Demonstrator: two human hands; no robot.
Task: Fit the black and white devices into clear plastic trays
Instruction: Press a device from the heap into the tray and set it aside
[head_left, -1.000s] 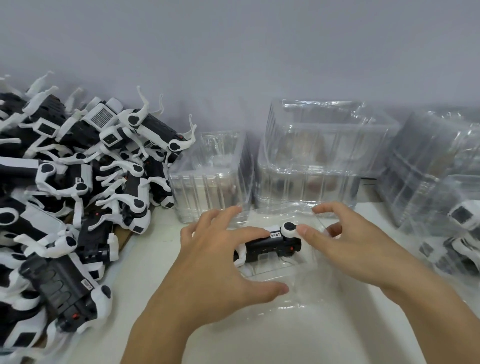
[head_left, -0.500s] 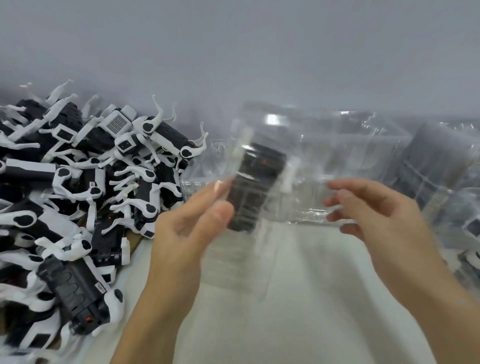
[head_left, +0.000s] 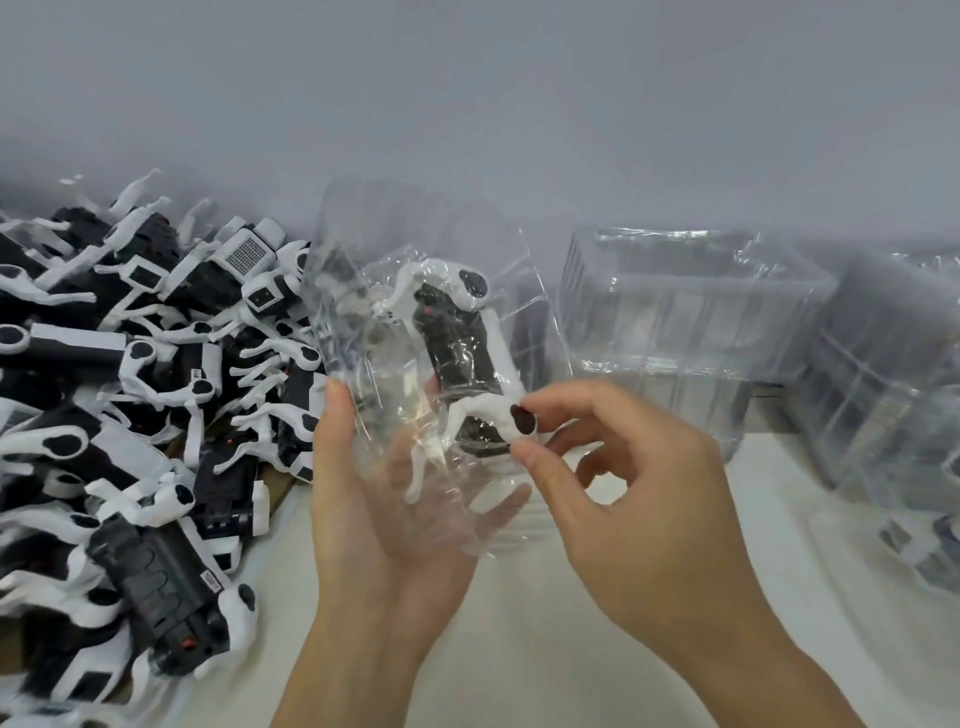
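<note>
- One device (head_left: 457, 338) is seated in a clear tray (head_left: 415, 332), which is cradled upright by the left hand (head_left: 384, 499).
- Its lower white end is pinched by the right hand (head_left: 639, 499).
- A large pile of devices (head_left: 130, 415) is left to be fitted; empty trays (head_left: 691, 332) are stacked behind.

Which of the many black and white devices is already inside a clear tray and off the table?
The device in the clear tray that the left hand holds up and the right hand pinches; the others lie loose in the pile.

L hand (head_left: 384, 499) raised palm-up, fingers spread, thumb up along the left edge of the clear tray (head_left: 415, 332) it cradles. R hand (head_left: 639, 499) at its lower right, thumb + index fingertips pinching the tray edge, other fingers curled.
</note>
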